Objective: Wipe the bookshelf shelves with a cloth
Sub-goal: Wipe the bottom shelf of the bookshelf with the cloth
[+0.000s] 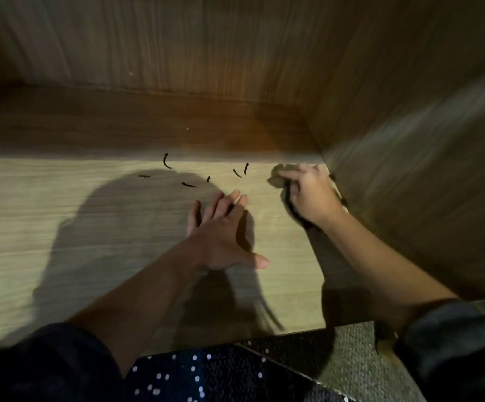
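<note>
Inside the bookshelf compartment, seen from the head camera looking down, a pale wooden shelf [61,227] runs across the view, closed by a back panel [177,53] behind and a side wall [409,169] on the right. The right hand [310,195] is far in at the right rear of the lit part of the shelf, just beside the side wall, its fingers curled round a crumpled beige cloth [277,175] that bulges out past the knuckles and lies pressed on the board. A dark strip hangs under the palm; whether it belongs to the cloth I cannot tell. Bunching the cloth this way probably gives a firm pad to push into the corner, where dust gathers. The left hand [221,227] holds nothing: its fingers are spread and straight, the thumb out to the side, and it seems to rest on the shelf near the middle, likely as a brace while the person leans in. Several small dark bits [189,185], curved like slivers, lie scattered beyond its fingertips, apart from the cloth, so that stretch looks not yet wiped. A broad shadow [105,227] of the person falls over the left of the board. Below the front edge show grey carpet [351,358] and a dark spotted fabric [192,372].
</note>
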A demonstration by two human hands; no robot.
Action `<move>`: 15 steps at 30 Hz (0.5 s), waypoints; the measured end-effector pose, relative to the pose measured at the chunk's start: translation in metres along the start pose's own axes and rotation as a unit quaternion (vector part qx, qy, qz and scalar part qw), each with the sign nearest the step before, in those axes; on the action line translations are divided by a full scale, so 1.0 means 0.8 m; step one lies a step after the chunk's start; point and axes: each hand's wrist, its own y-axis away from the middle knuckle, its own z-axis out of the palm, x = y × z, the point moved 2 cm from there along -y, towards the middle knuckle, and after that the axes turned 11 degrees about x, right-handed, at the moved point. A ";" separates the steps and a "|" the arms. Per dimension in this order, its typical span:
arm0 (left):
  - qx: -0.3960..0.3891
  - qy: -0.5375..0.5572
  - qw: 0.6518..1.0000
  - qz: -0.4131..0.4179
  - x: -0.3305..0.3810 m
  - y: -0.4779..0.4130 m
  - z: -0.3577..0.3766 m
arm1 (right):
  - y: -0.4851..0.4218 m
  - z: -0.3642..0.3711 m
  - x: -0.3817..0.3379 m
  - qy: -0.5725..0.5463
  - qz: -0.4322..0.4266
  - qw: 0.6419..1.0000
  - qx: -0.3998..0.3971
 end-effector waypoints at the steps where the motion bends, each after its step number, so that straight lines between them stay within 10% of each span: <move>1: 0.001 -0.001 1.000 0.000 -0.001 0.001 -0.001 | -0.011 0.000 0.000 0.011 0.025 1.000 -0.004; 8: -0.007 0.002 1.000 0.000 0.001 0.002 0.000 | 0.049 -0.003 -0.039 0.003 -0.058 0.998 0.008; 15: -0.011 0.005 1.000 0.001 0.001 0.002 -0.001 | 0.014 0.006 -0.041 0.018 0.039 0.999 0.004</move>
